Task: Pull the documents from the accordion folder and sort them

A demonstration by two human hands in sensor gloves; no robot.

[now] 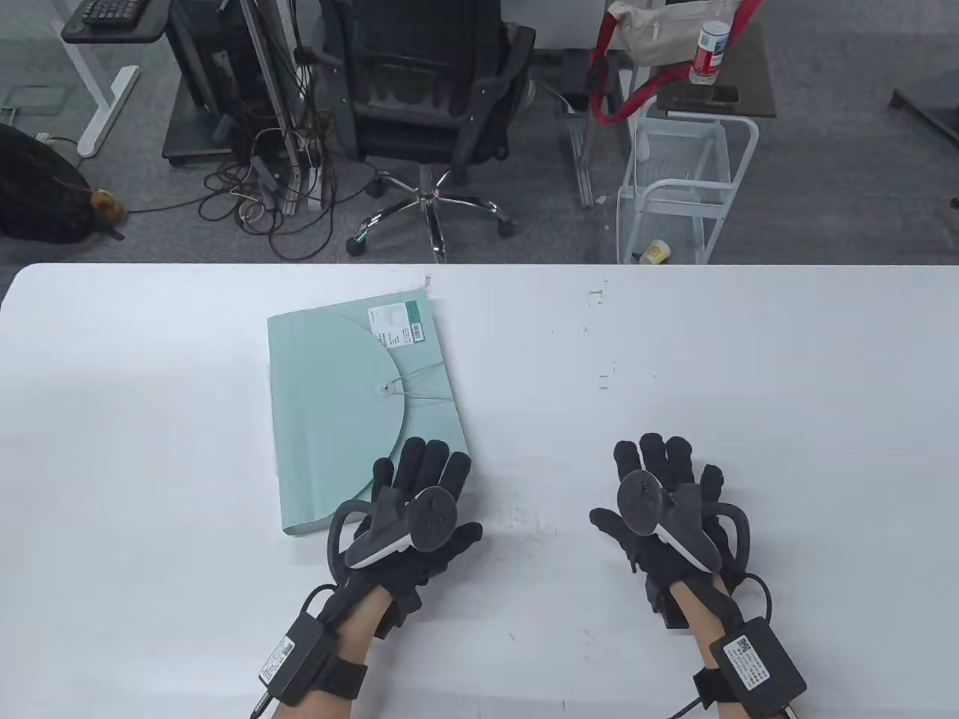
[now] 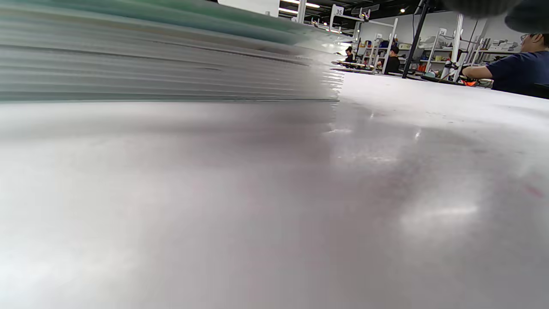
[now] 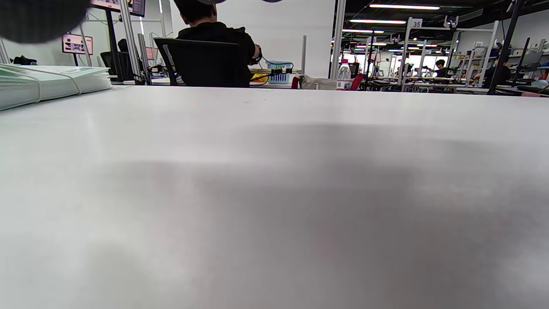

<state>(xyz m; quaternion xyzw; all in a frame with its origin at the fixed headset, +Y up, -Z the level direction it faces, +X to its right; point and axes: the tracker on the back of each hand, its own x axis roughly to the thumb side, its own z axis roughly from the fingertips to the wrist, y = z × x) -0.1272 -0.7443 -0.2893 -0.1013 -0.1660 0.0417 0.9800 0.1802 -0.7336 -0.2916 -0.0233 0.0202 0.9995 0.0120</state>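
Still-closed accordion folder (image 1: 352,404), elastic-fastened.

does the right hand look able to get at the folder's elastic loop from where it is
Probably yes. The right hand lies flat on the bare table, and nothing lies between it and the elastic loop on the accordion folder. The left hand only covers the near corner.

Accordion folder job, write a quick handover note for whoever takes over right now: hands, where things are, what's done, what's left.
Left hand: flat, fingers resting on the near right corner of the accordion folder, gripping nothing.
Right hand: flat on the table, right of the folder, holding nothing.
Folder: lies flat, flap closed, elastic cord looped on its button.
Done: nothing; no documents out.
Left: undo the cord, open the flap, pull the documents, sort them.
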